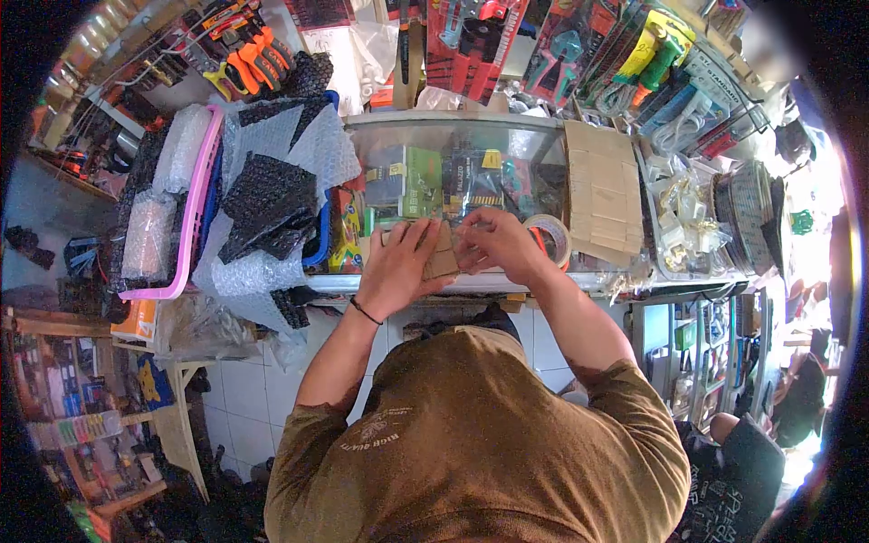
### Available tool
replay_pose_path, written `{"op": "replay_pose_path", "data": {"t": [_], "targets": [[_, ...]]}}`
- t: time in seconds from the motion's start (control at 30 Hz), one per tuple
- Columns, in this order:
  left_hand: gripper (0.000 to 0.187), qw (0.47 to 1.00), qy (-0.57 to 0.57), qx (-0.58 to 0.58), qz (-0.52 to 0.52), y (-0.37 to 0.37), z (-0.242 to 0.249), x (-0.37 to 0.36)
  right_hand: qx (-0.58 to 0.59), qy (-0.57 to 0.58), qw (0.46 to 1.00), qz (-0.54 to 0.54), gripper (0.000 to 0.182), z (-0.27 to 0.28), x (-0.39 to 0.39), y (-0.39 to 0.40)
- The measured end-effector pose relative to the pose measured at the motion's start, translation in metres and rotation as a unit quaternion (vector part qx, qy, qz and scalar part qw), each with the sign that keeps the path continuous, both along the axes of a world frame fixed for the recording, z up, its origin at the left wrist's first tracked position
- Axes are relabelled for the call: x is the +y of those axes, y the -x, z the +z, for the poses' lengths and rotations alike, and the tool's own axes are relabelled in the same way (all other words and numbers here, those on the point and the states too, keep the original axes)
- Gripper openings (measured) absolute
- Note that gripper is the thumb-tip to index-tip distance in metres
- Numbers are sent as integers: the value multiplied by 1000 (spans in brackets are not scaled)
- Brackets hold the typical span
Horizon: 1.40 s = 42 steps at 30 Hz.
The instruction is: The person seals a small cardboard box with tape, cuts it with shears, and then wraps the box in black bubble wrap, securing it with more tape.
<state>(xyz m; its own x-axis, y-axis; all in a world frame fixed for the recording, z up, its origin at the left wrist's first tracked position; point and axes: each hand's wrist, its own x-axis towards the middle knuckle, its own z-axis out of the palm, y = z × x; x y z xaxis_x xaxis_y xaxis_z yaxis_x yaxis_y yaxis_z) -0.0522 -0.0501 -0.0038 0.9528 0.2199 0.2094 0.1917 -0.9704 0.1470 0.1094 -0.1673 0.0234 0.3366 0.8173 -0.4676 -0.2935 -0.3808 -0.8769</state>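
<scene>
A small brown cardboard box point(442, 260) lies near the front edge of the glass counter. My left hand point(400, 264) reaches over it from the left, fingers across its top and thumb along its near side, gripping it. At the box's right side, my right hand point(500, 246) has its fingers curled together in a pinch; what they hold, if anything, is too small to make out. Right beside that hand lies a roll of tape point(554, 237). Under the glass point(534, 136), boxed goods such as a green package point(422, 181) show through.
Bubble wrap point(272, 190) in a blue basket and a pink basket point(195, 208) stand to the left. A flat cardboard piece point(601, 185) and a bin of small parts point(683, 217) are at the right. Packaged tools point(475, 41) hang behind. Another person point(733, 480) is at the lower right.
</scene>
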Motion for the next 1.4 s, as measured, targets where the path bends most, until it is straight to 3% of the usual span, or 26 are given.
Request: {"op": "replay_pose_path", "data": {"t": [0.2,0.27,0.3,0.37,0.47,0.6,0.87,1.07,1.17,1.4], "targets": [[79,1000,3,-7,2,0,0,-1,-122,-50,990,38,16,-10,-10,5],[79,1000,1,-15,2,0,0,-1,-289,-102,951,33,13,-25,-11,5],[79,1000,0,-22,3,1,-1,-1,-289,-102,951,33,13,-28,-10,5],[79,1000,10,-24,-2,1,-2,0,-92,-122,987,-53,12,-32,-10,5],[79,999,22,-24,-5,1,-1,1,-41,-129,984,-117,15,-33,-8,15],[85,1000,28,8,5,1,0,1,-63,-127,981,-134,15,-27,-6,20],[77,1000,17,-14,4,0,0,0,-143,-55,988,-34,14,-24,-5,10],[77,999,32,-8,4,1,2,-1,-127,-133,982,-44,15,-34,-8,10],[77,999,34,-14,4,2,1,0,-175,-76,981,-38,16,-33,-9,10],[77,999,28,-23,2,2,0,-1,-161,-97,980,-73,16,-49,-12,5]]}}
